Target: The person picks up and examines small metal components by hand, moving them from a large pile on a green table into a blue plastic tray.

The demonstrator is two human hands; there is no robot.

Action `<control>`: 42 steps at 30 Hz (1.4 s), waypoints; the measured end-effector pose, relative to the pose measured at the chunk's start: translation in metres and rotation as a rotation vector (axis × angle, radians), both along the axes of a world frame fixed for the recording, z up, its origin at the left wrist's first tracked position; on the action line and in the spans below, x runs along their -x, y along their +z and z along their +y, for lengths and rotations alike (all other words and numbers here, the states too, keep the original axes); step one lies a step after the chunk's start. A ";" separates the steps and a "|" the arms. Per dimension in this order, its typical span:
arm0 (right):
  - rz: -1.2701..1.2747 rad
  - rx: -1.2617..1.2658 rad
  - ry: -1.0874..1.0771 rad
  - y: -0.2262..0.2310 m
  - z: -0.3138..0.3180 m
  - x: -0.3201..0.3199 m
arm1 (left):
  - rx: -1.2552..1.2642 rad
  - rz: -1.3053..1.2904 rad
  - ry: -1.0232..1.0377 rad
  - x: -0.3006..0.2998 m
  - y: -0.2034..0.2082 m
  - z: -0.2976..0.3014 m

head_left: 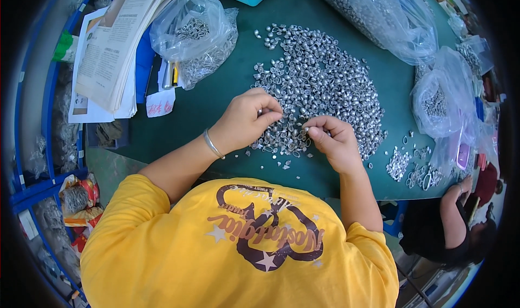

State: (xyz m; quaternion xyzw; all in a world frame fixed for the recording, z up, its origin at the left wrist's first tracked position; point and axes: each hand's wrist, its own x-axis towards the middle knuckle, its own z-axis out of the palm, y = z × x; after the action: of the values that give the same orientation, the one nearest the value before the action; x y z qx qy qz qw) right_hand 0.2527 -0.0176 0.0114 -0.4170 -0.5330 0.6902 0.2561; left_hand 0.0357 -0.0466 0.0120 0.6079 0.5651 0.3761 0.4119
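A wide heap of small silver metal pieces (325,75), rounded and cup-like, is spread over the green table (216,107). At the heap's near left edge my left hand (250,116) is closed, thumb against the curled forefinger, with a bit of silver metal showing between them. To its right, over the heap's near edge, my right hand (333,140) pinches a small silver metal piece (305,129) between thumb and forefinger. The two hands are a short way apart. A silver bangle (213,144) circles my left wrist. Tiny flat bits (286,164) lie scattered in front of the heap.
Left of the heap sit a clear bag of metal parts (208,53) and stacked papers (116,53). Large filled plastic bags (379,15) line the far right. Small piles of rings and flakes (398,164) lie near right. Another person (449,227) works at the right edge.
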 end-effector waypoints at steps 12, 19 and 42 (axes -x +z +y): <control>0.650 0.427 -0.099 -0.005 -0.001 -0.017 | -0.224 0.383 -0.155 -0.005 -0.012 -0.002; -0.565 -0.789 0.146 -0.002 -0.010 0.016 | -0.249 0.442 -0.115 -0.007 -0.011 -0.001; -0.011 0.179 -0.001 0.004 0.001 -0.001 | 0.664 -1.210 -0.172 0.025 0.003 -0.005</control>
State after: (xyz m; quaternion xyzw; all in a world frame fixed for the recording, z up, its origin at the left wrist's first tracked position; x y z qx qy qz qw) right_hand 0.2540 -0.0165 0.0156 -0.4423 -0.4702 0.7327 0.2153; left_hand 0.0105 -0.0514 0.0155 0.1759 0.2712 0.4221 0.8469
